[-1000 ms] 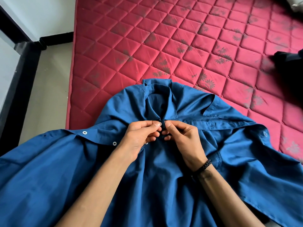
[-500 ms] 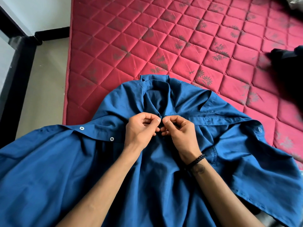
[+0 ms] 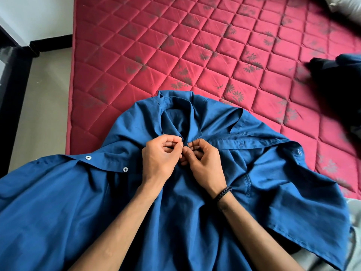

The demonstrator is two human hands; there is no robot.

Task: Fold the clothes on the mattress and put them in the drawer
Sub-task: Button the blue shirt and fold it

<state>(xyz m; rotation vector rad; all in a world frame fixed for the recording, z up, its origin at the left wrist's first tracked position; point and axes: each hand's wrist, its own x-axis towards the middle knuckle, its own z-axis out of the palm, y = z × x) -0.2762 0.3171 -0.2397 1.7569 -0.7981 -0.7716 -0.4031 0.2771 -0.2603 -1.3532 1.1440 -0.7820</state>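
Pinching one shirt: two hands

no readable text, labels, brands or numbers anywhere in view

The blue collared cotton shirt lies spread on the near part of the red quilted mattress, collar at the far end. The left hand and the right hand meet just below the collar, on the shirt's middle. A dark bundled garment lies on the mattress at the far right. The grey tiled floor runs left of the mattress.
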